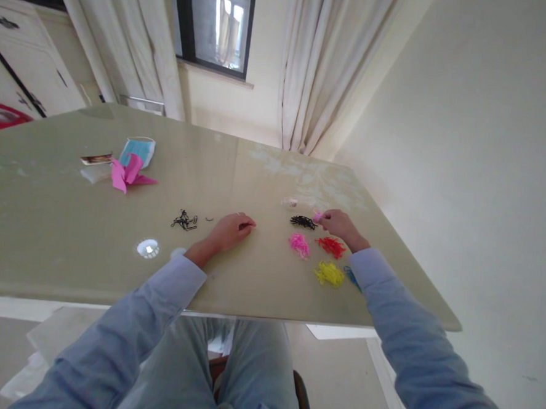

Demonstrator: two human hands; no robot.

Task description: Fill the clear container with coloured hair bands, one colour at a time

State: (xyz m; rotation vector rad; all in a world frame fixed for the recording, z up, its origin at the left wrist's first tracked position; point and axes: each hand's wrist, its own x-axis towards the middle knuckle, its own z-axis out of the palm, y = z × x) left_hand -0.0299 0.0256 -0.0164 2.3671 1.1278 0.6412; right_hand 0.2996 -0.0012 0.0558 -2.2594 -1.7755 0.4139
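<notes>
Small piles lie on the table's right part: black pieces (303, 222), pink pieces (299, 245), red pieces (331, 247), yellow pieces (328, 273) and blue pieces (352, 277), partly hidden by my right sleeve. Just right of the black pile, my right hand (339, 226) pinches something pink (317, 216). My left hand (234, 230) rests on the table in the middle, fingers curled together; what they hold, if anything, is too small to name. Left of it is a loose group of black clips (185, 220), with one thin dark piece (209, 219) apart from them.
On the glossy table (112, 269), a blue face mask (140, 152), a pink folded paper (129, 173) and a small card (96, 158) lie at the back left. A clear item (290, 202) is behind the black pile. A wall stands at the right.
</notes>
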